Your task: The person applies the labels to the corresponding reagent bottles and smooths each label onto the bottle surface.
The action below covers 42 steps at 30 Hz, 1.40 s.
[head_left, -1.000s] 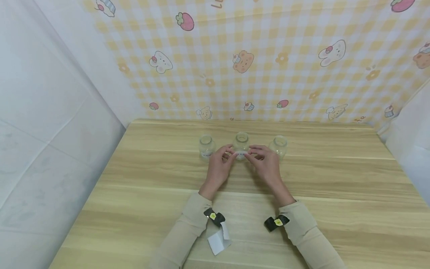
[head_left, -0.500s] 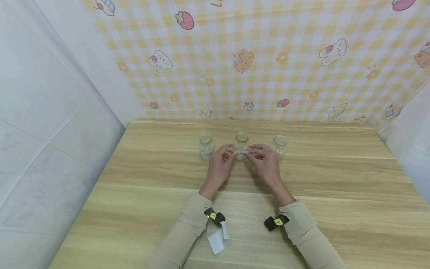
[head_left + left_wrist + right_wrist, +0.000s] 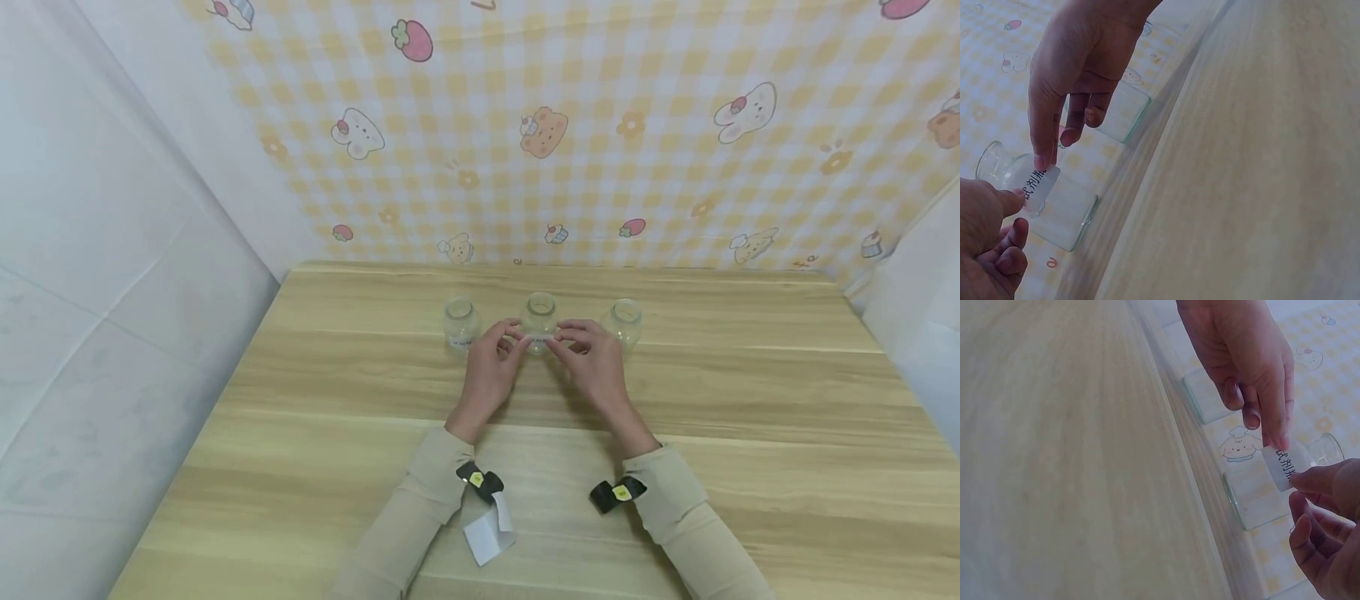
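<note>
A clear glass jar stands upright in the middle of a row of three. At its front is a small white label with black handwritten characters. My left hand pinches one end of this label, thumb on its face. The other end is pinched by my right hand, its thumb also on the written side. Both thumbs face each other across the writing, close against the glass. The index fingers are partly hidden behind the label and jar.
To the left stands another glass jar bearing a similar label. A third jar is just right of my right hand, partly covered by it. A folded white paper lies on the wooden table by my left cuff. A checked cloth hangs behind.
Both hands keep their places at the middle jar. The label's upper edge seems tilted slightly toward the glass. The whole head view has shifted a few pixels.
</note>
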Each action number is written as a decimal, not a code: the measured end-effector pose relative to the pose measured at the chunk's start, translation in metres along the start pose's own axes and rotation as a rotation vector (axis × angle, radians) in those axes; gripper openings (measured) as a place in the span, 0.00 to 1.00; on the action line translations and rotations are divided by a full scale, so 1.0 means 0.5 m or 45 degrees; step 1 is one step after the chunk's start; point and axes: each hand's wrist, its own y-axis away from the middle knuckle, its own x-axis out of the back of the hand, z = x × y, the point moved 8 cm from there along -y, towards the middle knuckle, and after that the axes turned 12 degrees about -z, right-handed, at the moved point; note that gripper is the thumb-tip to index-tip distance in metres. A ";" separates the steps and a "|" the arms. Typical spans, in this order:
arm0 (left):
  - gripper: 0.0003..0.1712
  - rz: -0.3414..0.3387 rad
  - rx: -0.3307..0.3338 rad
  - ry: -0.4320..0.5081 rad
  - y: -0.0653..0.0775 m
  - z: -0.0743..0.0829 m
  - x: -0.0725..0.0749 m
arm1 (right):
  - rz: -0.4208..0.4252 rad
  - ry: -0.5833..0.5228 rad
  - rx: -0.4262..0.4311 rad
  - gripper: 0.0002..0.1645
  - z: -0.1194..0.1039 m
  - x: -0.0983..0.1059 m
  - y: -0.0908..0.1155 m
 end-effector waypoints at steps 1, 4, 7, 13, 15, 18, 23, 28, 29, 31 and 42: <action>0.07 0.000 0.003 -0.002 0.000 0.000 0.000 | 0.000 -0.001 -0.003 0.08 0.000 0.000 0.000; 0.07 -0.001 0.019 -0.001 0.000 -0.001 0.001 | -0.005 -0.007 -0.014 0.08 0.001 0.000 0.000; 0.07 -0.003 0.023 0.000 -0.001 -0.001 0.001 | -0.005 -0.017 -0.027 0.08 0.002 -0.001 0.000; 0.07 -0.009 0.017 0.001 0.000 0.002 0.000 | -0.002 -0.015 -0.037 0.08 0.003 0.000 0.000; 0.07 -0.011 0.026 0.004 0.000 0.002 -0.001 | -0.003 -0.014 -0.040 0.08 0.003 0.000 0.000; 0.07 -0.012 0.035 0.007 0.000 0.002 -0.002 | -0.004 -0.016 -0.042 0.08 0.004 -0.001 0.000; 0.06 -0.003 0.029 0.002 0.001 0.004 -0.002 | -0.002 -0.036 -0.053 0.08 0.004 0.000 0.000; 0.06 0.005 0.028 -0.002 0.001 0.003 -0.001 | 0.009 -0.028 -0.062 0.09 0.003 0.003 0.001; 0.06 0.006 0.028 -0.002 0.001 0.003 -0.001 | 0.011 -0.025 -0.064 0.09 0.004 0.003 0.001; 0.07 0.005 0.025 -0.001 0.001 0.003 -0.002 | 0.018 -0.026 -0.066 0.09 0.004 0.005 0.002; 0.07 0.009 0.048 0.022 0.002 0.001 -0.001 | 0.033 -0.027 -0.071 0.09 0.005 0.006 0.001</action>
